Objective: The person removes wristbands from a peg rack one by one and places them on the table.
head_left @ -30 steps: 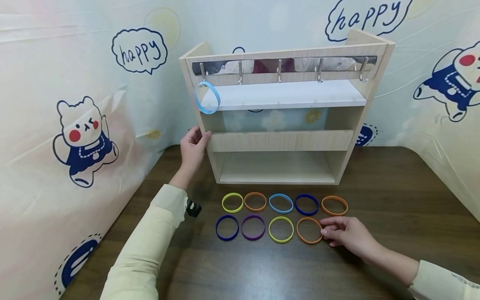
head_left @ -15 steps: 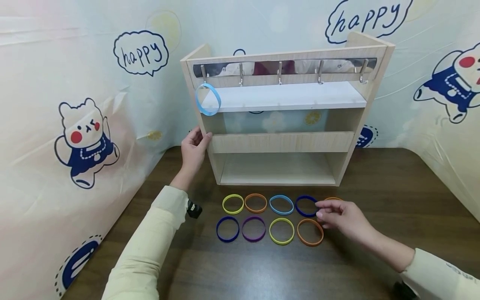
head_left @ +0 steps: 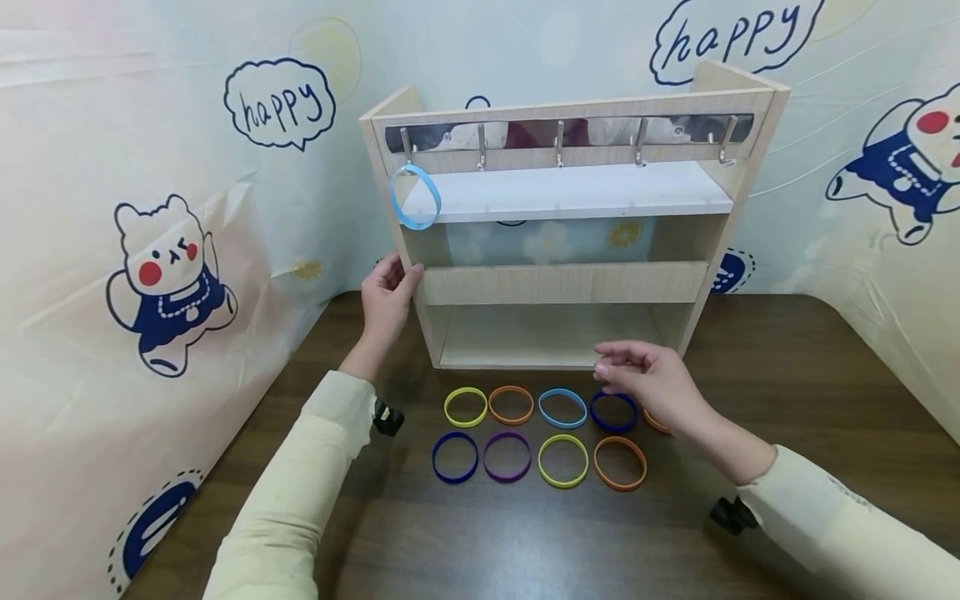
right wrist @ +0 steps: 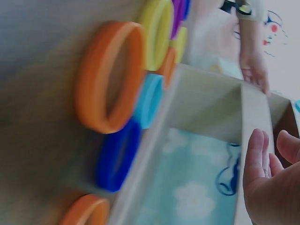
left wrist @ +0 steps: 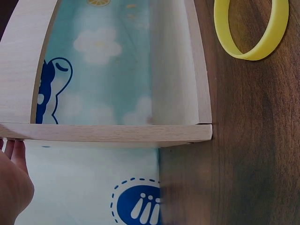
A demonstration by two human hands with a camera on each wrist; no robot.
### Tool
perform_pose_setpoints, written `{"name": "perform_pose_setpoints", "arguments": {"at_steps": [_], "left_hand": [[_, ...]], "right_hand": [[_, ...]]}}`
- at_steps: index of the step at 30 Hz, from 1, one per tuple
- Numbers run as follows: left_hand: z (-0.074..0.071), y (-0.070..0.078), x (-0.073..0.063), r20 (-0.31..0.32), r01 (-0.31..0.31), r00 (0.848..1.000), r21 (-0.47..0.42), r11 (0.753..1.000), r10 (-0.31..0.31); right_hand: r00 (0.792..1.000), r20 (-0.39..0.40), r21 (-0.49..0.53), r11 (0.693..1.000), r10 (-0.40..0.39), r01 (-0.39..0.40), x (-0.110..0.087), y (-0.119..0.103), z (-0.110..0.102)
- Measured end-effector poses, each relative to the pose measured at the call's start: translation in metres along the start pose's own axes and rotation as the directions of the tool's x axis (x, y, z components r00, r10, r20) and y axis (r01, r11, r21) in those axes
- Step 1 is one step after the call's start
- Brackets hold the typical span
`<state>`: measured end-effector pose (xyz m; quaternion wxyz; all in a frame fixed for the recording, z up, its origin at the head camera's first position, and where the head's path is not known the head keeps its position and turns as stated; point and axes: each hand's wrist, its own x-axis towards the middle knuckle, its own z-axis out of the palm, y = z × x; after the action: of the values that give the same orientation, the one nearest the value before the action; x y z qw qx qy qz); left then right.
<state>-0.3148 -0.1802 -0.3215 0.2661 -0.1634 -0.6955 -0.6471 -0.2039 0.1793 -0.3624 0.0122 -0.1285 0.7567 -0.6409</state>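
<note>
My left hand (head_left: 386,304) grips the left side panel of a pale wooden shelf rack (head_left: 562,283), thumb at the front edge. In the left wrist view its fingers (left wrist: 18,157) meet the outer face of that panel. My right hand (head_left: 651,385) hovers before the rack's lower right, over the far row of silicone wristbands. Nothing lies between its thumb and fingers in the right wrist view. Beneath it are a dark blue wristband (head_left: 614,427) and a partly hidden orange wristband (head_left: 657,425). A light blue wristband (head_left: 416,200) hangs from the leftmost metal hook (head_left: 406,143).
Two rows of wristbands lie on the dark wooden table (head_left: 495,542), among them a yellow one (head_left: 563,484), a purple one (head_left: 507,478) and a light blue one (head_left: 562,424). Several hooks on the metal strip (head_left: 600,129) are bare. A printed cloth (head_left: 172,108) stands behind.
My right hand has moved from beside the near-row orange wristband up and left, over the far row towards the rack. My left hand has stayed on the side panel.
</note>
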Motion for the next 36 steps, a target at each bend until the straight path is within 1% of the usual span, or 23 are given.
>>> {"name": "perform_pose_setpoints", "arguments": {"at_steps": [7, 12, 19, 23, 28, 36], "left_hand": [[0.0, 0.001, -0.001, 0.005, -0.005, 1.0, 0.004, 1.0, 0.005], [0.0, 0.001, -0.001, 0.001, -0.005, 1.0, 0.003, 1.0, 0.005], [0.001, 0.002, -0.001, 0.004, -0.007, 1.0, 0.001, 1.0, 0.007], [0.003, 0.002, 0.0, 0.006, -0.009, 1.0, -0.001, 1.0, 0.009], [0.003, 0.001, -0.001, 0.005, 0.003, 1.0, 0.0, 1.0, -0.003], [0.001, 0.0, -0.001, -0.002, 0.001, 1.0, -0.008, 1.0, -0.001]], "right_hand": [[0.997, -0.038, 0.047, 0.997, -0.067, 0.068, 0.022, -0.027, 0.017], [0.993, -0.053, 0.1, 0.989, -0.108, 0.113, 0.038, -0.041, 0.032], [0.978, -0.087, 0.151, 0.968, -0.19, 0.201, 0.061, -0.063, 0.051], [0.971, -0.098, 0.172, 0.957, -0.219, 0.233, 0.073, -0.077, 0.06], [0.968, -0.114, 0.188, 0.952, -0.224, 0.242, 0.088, -0.092, 0.072], [0.975, -0.124, 0.266, 0.941, -0.184, 0.211, 0.109, -0.114, 0.093]]}}
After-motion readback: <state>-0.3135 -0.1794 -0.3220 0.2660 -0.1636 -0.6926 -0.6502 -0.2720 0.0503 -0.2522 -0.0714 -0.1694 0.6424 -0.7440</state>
